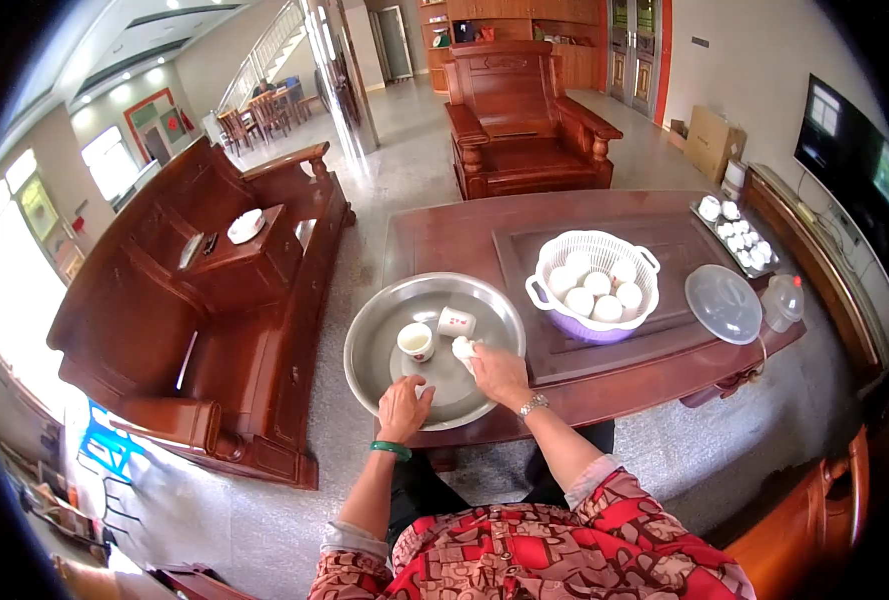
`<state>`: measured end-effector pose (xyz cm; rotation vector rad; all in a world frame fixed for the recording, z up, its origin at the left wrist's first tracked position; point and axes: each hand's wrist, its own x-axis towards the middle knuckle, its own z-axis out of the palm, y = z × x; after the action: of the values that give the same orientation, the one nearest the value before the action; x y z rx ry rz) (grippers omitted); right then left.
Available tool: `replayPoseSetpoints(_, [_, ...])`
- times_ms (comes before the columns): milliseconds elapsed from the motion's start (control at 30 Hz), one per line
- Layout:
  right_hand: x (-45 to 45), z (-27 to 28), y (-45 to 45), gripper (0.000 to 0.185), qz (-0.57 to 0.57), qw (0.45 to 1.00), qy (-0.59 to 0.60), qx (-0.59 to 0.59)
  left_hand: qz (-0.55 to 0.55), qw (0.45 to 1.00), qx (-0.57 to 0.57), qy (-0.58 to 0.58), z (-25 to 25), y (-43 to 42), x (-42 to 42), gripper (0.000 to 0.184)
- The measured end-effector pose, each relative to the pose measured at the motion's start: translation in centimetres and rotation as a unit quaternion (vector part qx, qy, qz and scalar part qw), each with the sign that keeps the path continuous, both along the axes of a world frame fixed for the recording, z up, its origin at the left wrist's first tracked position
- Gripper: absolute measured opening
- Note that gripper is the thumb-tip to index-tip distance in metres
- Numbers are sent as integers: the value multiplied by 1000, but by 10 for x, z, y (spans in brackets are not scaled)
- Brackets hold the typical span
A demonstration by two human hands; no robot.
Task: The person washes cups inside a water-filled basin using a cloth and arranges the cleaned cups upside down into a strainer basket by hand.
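Observation:
A wide metal basin (360, 365) with water in it stands at the table's near left edge. Inside lie two white cups: one cup (416, 342) shows its open mouth, the other cup (456, 322) is tipped on its side with red marks on its wall. My right hand (501, 375) is closed on a small white cloth (464, 349), which looks crumpled, over the basin's right part. My left hand (403, 408) hovers at the near rim with its fingers loosely apart and nothing seen in them; a green bangle circles that wrist.
On the wooden table (445, 225), a white colander (593, 250) with several white cups sits in a purple bowl (590, 330). Right of it are a clear lid (724, 303), a plastic jar (783, 302) and a tray (735, 238) of small white cups. A wooden sofa (155, 310) stands left.

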<state>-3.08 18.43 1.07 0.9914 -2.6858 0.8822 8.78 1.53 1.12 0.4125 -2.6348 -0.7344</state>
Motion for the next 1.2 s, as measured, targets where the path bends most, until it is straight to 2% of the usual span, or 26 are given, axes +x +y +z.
replayPoseSetpoints(233, [2, 6, -1, 18, -5, 999, -12, -32, 22, 1000, 11, 3, 10, 5, 2, 23])
replayPoseSetpoints(333, [2, 3, -1, 22, -10, 1000, 8, 1, 15, 1000, 12, 13, 2, 2, 1, 25])
replayPoseSetpoints(867, [5, 12, 4, 28, 19, 1000, -17, 11, 20, 1000, 11, 7, 6, 5, 3, 22])
replayPoseSetpoints(1167, [7, 15, 3, 23, 14, 999, -24, 20, 16, 998, 29, -48, 11, 7, 2, 24])
replayPoseSetpoints(1200, [5, 9, 2, 21, 15, 1000, -11, 11, 6, 1000, -22, -5, 0, 4, 2, 25])
